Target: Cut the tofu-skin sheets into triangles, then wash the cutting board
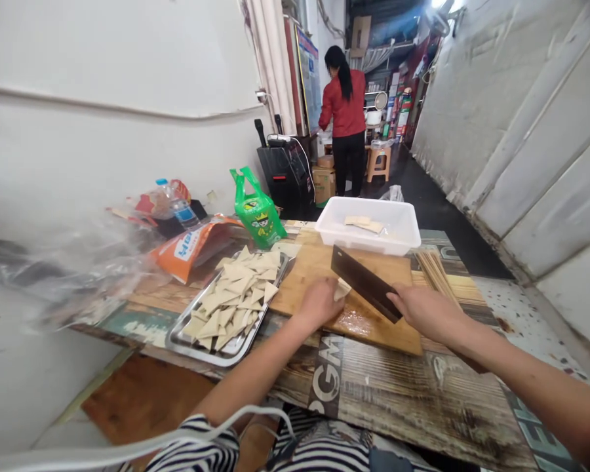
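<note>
On a wooden cutting board [319, 262] near the middle of the tabletop [398, 393], the person's left hand [319, 303] curls down over a pale piece of tofu skin [343, 288], pinning it flat, while the right hand [423, 309] is closed around the handle end of a dark, broad cleaver [364, 283] held tilted just above the piece. A clean cut here probably calls for tucked fingertips kept back from the blade, and a straight downward press rather than a sawing stroke, since the sheet looks thin and soft. At the board's left edge, a shiny metal tray [184, 341] is heaped with cut triangles [233, 295], matte and cream-coloured. Beyond the board's far edge sits a white plastic tub [398, 242] holding a few flat sheets. Bamboo skewers [435, 272] lie in a bundle toward the right edge of the tabletop. A green plastic bag [256, 216] stands behind the tray. The board's surface looks wet and glossy. Down the passage, another person in a red top [347, 105] faces away.
</note>
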Action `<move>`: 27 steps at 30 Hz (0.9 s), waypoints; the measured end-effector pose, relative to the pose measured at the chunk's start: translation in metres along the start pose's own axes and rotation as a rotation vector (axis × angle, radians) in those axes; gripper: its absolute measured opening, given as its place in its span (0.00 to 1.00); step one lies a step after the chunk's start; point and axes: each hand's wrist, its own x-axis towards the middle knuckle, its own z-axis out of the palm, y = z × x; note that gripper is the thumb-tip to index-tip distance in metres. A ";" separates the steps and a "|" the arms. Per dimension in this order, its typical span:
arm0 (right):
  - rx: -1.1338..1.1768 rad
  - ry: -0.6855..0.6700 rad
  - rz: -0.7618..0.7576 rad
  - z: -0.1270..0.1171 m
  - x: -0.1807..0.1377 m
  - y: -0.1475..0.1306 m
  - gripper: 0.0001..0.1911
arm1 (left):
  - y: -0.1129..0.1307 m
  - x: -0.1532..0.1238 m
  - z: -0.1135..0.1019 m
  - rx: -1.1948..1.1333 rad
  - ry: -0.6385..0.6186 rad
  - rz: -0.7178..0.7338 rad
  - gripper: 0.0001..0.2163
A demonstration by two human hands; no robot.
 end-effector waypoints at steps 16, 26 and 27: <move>-0.095 -0.084 -0.092 -0.008 0.010 -0.001 0.18 | 0.001 0.000 0.004 -0.018 0.013 -0.012 0.08; -0.010 -0.072 -0.028 0.012 0.025 0.001 0.18 | -0.001 -0.002 -0.015 -0.128 -0.108 0.207 0.08; -0.003 -0.065 -0.013 0.014 0.024 0.005 0.18 | -0.004 -0.004 -0.016 -0.169 -0.118 0.279 0.08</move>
